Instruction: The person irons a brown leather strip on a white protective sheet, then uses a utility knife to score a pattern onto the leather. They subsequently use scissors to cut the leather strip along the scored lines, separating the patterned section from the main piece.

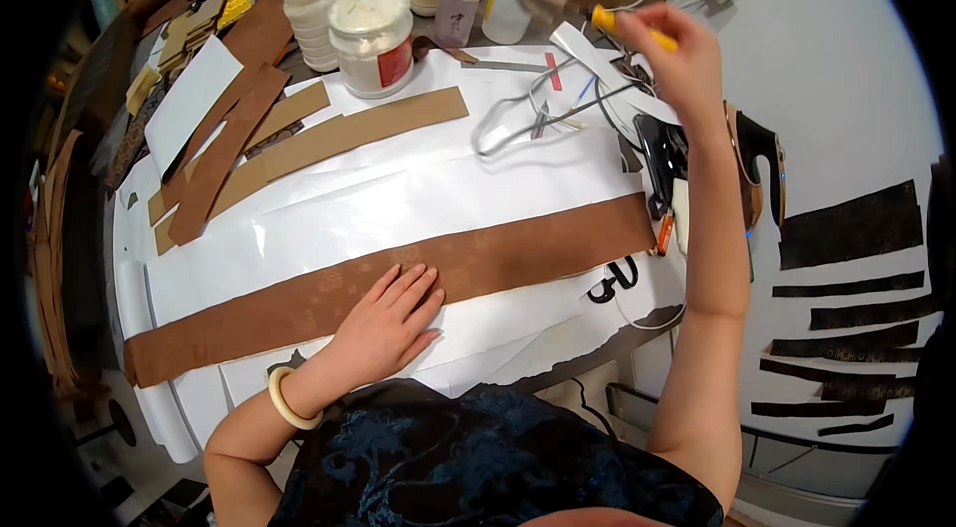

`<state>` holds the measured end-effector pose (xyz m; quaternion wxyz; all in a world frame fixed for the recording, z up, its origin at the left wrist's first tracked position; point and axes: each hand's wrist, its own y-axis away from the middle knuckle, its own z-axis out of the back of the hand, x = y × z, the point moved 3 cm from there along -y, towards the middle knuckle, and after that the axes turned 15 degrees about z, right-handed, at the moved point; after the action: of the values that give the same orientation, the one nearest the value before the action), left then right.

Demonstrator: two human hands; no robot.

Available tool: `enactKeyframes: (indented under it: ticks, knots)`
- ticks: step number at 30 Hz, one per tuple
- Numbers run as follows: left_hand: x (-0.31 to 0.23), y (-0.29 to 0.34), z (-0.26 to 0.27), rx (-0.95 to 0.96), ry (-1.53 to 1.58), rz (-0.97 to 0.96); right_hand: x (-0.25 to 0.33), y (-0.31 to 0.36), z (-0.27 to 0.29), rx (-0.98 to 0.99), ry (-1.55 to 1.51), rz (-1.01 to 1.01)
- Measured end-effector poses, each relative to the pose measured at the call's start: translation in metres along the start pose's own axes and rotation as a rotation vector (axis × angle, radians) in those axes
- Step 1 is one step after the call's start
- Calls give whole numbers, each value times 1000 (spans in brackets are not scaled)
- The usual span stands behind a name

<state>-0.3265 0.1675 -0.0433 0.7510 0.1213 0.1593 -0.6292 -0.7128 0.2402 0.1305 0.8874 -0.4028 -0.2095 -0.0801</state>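
A long brown leather strip (538, 253) lies slantwise across the white paper in front of me. My left hand (391, 316) rests flat on its near edge, fingers stretched out over the surface. Raised above the far right of the table, my right hand (682, 54) is closed around the yellow handle of a scraper (603, 17). The scraper's flat metal blade points left, near the plastic bottle, and looks slightly blurred. Faint lighter patches mark the leather around my left fingers.
Open white jars (370, 39) and a square tin (457, 11) stand at the back. Tan and brown strips (358, 133) lie far left. Grey cable (498, 114) loops near black-handled scissors (614, 280) and an orange cutter (664, 234). Dark pieces (851, 226) lie at right.
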Motion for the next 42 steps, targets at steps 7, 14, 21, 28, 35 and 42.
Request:
enactKeyframes:
  ticks: [7, 14, 21, 28, 35, 42]
  knots:
    - [7, 29, 24, -121, 94, 123, -52, -133, -113, 150, 558, 233]
    - [28, 94, 49, -431, 187, 492, -216, -188, -206, 539, 435, 0]
    - [46, 193, 68, -653, 175, 889, -111, -79, -150, 181, 426, 352]
    - [119, 334, 77, -680, -35, 1095, -41, 149, 55, 137, 552, -107]
    - [168, 306, 86, -581, 21, 945, 3, 305, 76, 356, 333, -373]
    - [125, 287, 82, -504, 41, 946, 11, 285, 13, 650, 216, -389]
